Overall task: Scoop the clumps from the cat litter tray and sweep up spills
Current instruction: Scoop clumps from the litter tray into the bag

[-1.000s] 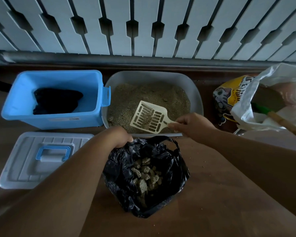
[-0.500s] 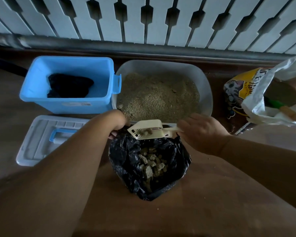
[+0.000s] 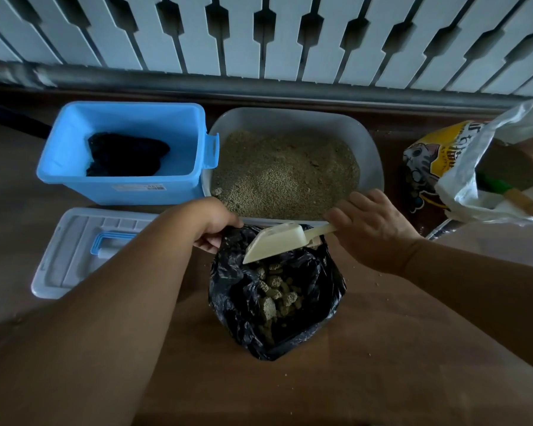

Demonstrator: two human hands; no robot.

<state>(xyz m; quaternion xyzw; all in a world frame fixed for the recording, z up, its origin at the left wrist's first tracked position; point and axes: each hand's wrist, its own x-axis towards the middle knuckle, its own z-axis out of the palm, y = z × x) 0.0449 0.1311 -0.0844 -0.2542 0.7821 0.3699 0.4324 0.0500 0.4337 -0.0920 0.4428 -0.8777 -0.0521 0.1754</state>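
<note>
A grey litter tray (image 3: 370, 139) full of sandy litter (image 3: 285, 173) stands on the wooden floor by the wall. In front of it sits an open black plastic bag (image 3: 237, 298) holding several litter clumps (image 3: 276, 298). My left hand (image 3: 213, 224) grips the bag's left rim. My right hand (image 3: 371, 224) holds the handle of a cream slotted scoop (image 3: 276, 241), which is turned face down over the bag's mouth, its underside showing.
A blue bin (image 3: 126, 186) with a dark cloth inside stands left of the tray; its grey lid (image 3: 74, 250) with a blue handle lies before it. At the right are a yellow cat litter bag (image 3: 422, 161) and a white plastic bag (image 3: 468, 179) holding a wooden-handled tool (image 3: 523, 204). Litter grains dot the floor.
My right hand lifted the scoop out of the tray, brought it over the black bag and tipped it face down. My left hand stayed on the bag's rim.
</note>
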